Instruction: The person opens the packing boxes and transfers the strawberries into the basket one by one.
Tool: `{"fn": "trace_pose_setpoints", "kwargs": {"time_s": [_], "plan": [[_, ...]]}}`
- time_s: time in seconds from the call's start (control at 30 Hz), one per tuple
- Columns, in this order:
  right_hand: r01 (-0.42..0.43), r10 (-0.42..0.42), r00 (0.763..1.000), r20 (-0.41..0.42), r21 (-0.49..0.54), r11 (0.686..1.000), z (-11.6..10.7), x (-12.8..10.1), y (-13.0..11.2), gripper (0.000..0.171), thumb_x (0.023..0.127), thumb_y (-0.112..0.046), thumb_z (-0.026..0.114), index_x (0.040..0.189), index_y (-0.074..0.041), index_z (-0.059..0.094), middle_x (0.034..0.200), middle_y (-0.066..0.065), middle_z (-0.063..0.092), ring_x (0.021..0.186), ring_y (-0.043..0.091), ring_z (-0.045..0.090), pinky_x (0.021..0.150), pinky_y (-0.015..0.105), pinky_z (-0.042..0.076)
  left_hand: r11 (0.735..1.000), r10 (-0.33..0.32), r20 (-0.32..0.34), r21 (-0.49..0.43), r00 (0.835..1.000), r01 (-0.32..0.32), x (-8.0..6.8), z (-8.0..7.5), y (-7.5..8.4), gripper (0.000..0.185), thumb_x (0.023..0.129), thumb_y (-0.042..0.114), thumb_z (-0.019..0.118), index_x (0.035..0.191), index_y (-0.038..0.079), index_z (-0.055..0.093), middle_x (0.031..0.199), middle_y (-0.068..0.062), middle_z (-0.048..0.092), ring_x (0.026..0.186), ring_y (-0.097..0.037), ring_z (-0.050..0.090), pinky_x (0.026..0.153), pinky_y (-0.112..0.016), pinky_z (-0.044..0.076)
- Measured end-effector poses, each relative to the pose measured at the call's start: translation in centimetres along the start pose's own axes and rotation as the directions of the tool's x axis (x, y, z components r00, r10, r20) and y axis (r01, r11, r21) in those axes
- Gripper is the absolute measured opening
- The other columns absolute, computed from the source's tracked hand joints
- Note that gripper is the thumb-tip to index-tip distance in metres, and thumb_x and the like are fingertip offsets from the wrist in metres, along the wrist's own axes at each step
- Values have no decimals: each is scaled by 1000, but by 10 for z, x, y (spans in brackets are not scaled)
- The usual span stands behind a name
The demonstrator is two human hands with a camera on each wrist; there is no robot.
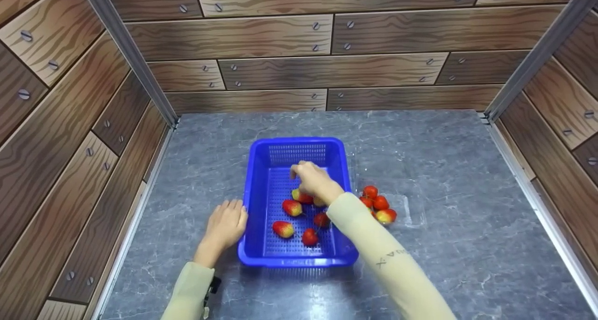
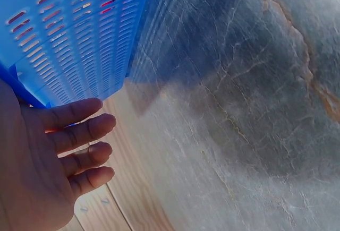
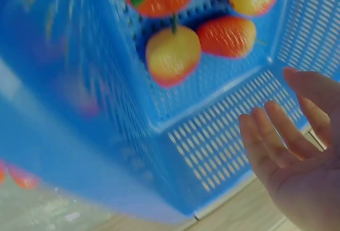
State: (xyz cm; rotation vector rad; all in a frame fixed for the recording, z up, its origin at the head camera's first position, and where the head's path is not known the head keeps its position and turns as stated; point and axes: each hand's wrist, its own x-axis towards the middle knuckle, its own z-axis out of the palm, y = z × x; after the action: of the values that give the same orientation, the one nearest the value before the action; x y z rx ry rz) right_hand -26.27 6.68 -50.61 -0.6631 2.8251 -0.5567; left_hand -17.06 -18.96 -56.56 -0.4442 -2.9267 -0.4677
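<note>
A blue perforated basket [image 1: 299,261] holds several small red-and-yellow fruits [image 1: 292,207] and red fruits [image 1: 309,237], mostly toward its near half. My left hand [image 1: 226,224] rests against the basket's left rim; in the left wrist view its fingers [image 2: 87,127] extend beside the outer wall, and the thumb is hidden. Inside the basket, above the fruits, is my right hand [image 1: 313,177]. The right wrist view shows that palm with loosely spread fingers [image 3: 289,135] and nothing held, apart from the yellow-and-red fruit [image 3: 173,56]. My right wrist partly covers some fruits in the head view.
Right of the basket, a clear plastic container [image 1: 413,212] holds several red fruits [image 1: 380,202]. The grey marbled tabletop [image 1: 467,170] is bounded by wood-patterned walls [image 1: 392,30] at the back and both sides, with metal rails along the edges.
</note>
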Motion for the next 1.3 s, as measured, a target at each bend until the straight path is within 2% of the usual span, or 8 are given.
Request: {"fn": "trace_pose_setpoints", "kwargs": {"time_s": [0.17, 0.3, 0.53, 0.63, 0.83, 0.97, 1.1, 1.3], "plan": [[54, -56, 998, -31, -44, 998, -20, -6, 4, 39, 73, 9, 67, 109, -7, 69, 108, 11, 62, 103, 31, 61, 84, 45, 54, 1000, 29, -35, 13, 999, -29, -2, 1, 0, 31, 102, 18, 41, 106, -3, 63, 103, -19, 66, 97, -40, 59, 84, -53, 47], [82, -87, 994, -63, -70, 994, -36, -12, 13, 39, 71, 10, 65, 106, -6, 69, 107, 13, 64, 102, 33, 62, 84, 46, 54, 1000, 22, -26, 11, 999, -22, -2, 0, -1, 33, 102, 19, 40, 109, -3, 63, 107, -20, 65, 101, -41, 59, 87, -54, 46], [62, -69, 993, -101, -67, 996, -56, -26, 41, 34, 74, 7, 67, 106, -4, 69, 109, 16, 63, 104, 35, 61, 88, 50, 53, 999, 34, -40, 12, 999, -34, 0, -2, -1, 31, 101, 18, 40, 102, -3, 63, 100, -20, 66, 95, -41, 59, 83, -54, 47], [52, -61, 990, -126, -75, 996, -59, -35, 56, 31, 74, 3, 67, 104, -4, 69, 107, 17, 64, 100, 37, 62, 85, 51, 53, 1000, 27, -30, 9, 999, -26, 0, -2, -1, 33, 102, 19, 40, 106, -4, 63, 104, -21, 66, 99, -41, 59, 86, -54, 47], [42, -47, 981, -189, -30, 999, -60, -55, 87, 25, 75, -2, 68, 99, -3, 69, 104, 16, 67, 97, 37, 64, 83, 54, 53, 1000, 2, 19, -3, 1000, -2, 1, -1, -1, 38, 103, 20, 39, 118, -5, 61, 115, -22, 64, 110, -42, 57, 96, -56, 43], [40, -40, 975, -220, -5, 999, -57, -68, 106, 23, 74, -1, 68, 98, -2, 69, 101, 16, 67, 97, 37, 65, 82, 53, 54, 1000, 16, 9, -1, 1000, -16, 0, -1, -1, 35, 102, 20, 39, 115, -5, 62, 113, -22, 65, 107, -42, 58, 93, -55, 44], [3, -4, 981, -196, -7, 1000, -50, -80, 126, 22, 76, -2, 68, 98, -1, 69, 100, 16, 66, 96, 38, 65, 79, 53, 54, 1000, 11, 12, 1, 1000, -11, -1, -1, -1, 36, 102, 19, 40, 116, -5, 62, 114, -22, 65, 110, -43, 58, 96, -56, 43], [-92, 93, 991, -94, 12, 996, -37, -98, 148, 23, 77, -2, 69, 99, 1, 70, 101, 20, 67, 95, 39, 64, 80, 53, 53, 1000, 0, 28, -2, 1000, 0, 0, -1, -1, 39, 103, 20, 39, 122, -7, 60, 120, -24, 63, 117, -45, 55, 101, -58, 41]]}}
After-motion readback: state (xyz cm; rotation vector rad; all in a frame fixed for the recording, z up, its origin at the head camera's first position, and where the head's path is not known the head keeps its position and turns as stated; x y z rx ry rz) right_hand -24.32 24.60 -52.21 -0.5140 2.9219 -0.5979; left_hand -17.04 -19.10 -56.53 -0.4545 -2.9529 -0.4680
